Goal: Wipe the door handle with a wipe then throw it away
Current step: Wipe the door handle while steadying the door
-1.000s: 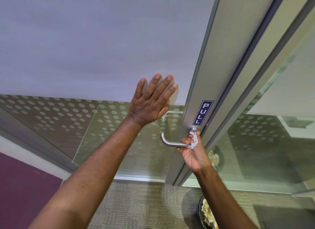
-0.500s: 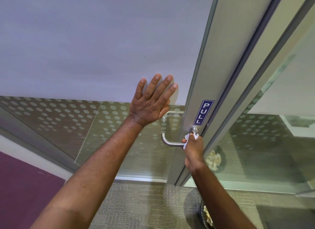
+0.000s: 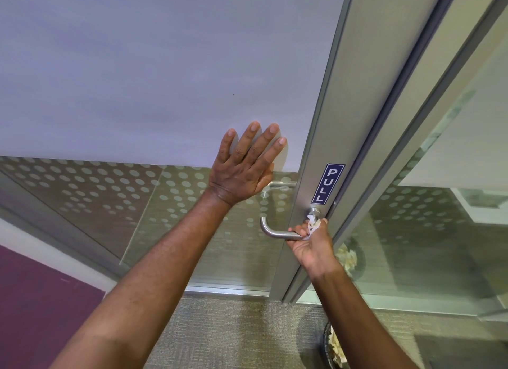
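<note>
We face a door (image 3: 165, 66) whose frame stile (image 3: 327, 121) runs down its right edge. On that stile sits a PULL sign (image 3: 327, 183), and just below the sign the door handle (image 3: 275, 231) juts out and bends to the left. Our left hand (image 3: 244, 170) lies flat on the door, left of the stile and above the handle. Our right hand (image 3: 312, 245) sits under the handle near its base, with the wipe (image 3: 312, 225) between fingers and bar. To the right of the stile stands a glass panel (image 3: 439, 245). Below us on the floor (image 3: 233, 327), beside our right forearm, lies a bin (image 3: 331, 346).
</note>
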Available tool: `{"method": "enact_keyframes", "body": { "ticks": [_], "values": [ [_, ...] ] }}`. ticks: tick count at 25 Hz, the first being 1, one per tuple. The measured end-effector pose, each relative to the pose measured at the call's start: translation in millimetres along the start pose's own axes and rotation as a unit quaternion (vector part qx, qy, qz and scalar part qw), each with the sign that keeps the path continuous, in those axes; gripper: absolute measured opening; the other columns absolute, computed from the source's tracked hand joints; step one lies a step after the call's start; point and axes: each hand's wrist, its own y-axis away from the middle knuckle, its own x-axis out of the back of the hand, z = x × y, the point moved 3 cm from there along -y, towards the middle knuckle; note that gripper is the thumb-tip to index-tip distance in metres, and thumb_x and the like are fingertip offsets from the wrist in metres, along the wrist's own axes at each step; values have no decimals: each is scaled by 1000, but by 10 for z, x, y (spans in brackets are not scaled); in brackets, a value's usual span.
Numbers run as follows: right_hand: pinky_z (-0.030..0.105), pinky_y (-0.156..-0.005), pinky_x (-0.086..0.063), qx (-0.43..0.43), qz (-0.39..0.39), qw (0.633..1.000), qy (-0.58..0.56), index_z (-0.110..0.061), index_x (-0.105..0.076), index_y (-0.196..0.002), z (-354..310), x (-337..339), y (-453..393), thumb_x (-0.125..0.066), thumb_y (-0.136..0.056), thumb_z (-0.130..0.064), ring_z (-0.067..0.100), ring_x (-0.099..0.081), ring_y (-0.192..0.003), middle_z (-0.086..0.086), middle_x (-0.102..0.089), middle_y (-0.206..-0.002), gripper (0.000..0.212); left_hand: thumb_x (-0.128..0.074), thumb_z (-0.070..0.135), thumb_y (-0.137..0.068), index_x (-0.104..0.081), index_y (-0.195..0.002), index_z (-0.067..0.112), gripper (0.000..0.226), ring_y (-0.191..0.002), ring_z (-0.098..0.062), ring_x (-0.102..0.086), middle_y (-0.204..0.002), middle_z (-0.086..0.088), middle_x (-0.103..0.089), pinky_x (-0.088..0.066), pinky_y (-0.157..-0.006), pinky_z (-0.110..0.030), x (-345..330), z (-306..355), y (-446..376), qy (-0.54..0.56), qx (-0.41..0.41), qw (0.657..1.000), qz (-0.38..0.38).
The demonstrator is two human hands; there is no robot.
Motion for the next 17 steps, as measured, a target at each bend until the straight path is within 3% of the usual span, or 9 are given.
{"method": "enact_keyframes", "body": {
  "ticks": [3,5,7,9,11,14,17],
  "values": [
    [27,-60,-37,41,69,994,69,-19,-52,-78,-2,-36,-3,-34,-105,-31,13,-40,-49,-3,-48,-63,35,-54,34,-98,-26,-167,20,75,-165,-30,-7,-178,-5,-11,-7,-131,-55,5,-5,-3,-1,-2,1000,-2],
    [25,-56,-37,127,104,963,212,-8,-63,-85,42,-31,33,-39,-102,-18,19,-47,-57,6,-57,-70,31,-52,35,-99,-26,-167,20,75,-165,-30,-7,-177,-5,-11,-7,-131,-56,-1,-8,0,-4,-4,1000,0],
    [26,-65,-44,241,116,908,322,5,-63,-106,128,15,78,-37,-102,-9,29,-58,-73,19,-64,-86,29,-51,36,-99,-27,-167,20,74,-165,-30,-8,-177,-5,-12,-7,-132,-55,-9,-7,0,-5,-3,1000,4],
    [30,-79,-44,331,113,840,415,3,-52,-129,202,55,187,-37,-106,-15,32,-61,-94,20,-61,-113,32,-52,35,-99,-27,-167,20,75,-165,-30,-9,-177,-5,-13,-6,-132,-55,-17,-8,6,-5,-3,1000,7],
    [34,-84,-45,396,101,763,501,-6,-37,-147,261,92,263,-36,-107,-25,24,-55,-103,15,-51,-132,44,-53,35,-98,-27,-167,20,76,-165,-30,-9,-177,-5,-14,-5,-133,-55,-27,-12,18,-8,-3,1000,6],
    [40,-99,-46,469,81,667,573,-9,-28,-154,322,209,279,-35,-107,-27,28,-47,-128,16,-37,-154,51,-54,35,-97,-28,-167,20,76,-164,-30,-11,-177,-5,-16,-5,-134,-55,-46,-1,30,-5,-1,1000,7],
    [45,-122,-28,510,51,565,646,-8,-30,-155,308,374,221,-33,-109,-28,29,-28,-152,13,-27,-165,51,-52,36,-99,-27,-167,20,75,-164,-30,-10,-177,-5,-15,-3,-134,-55,-56,-15,38,-6,-2,1000,4]
  ]
}}
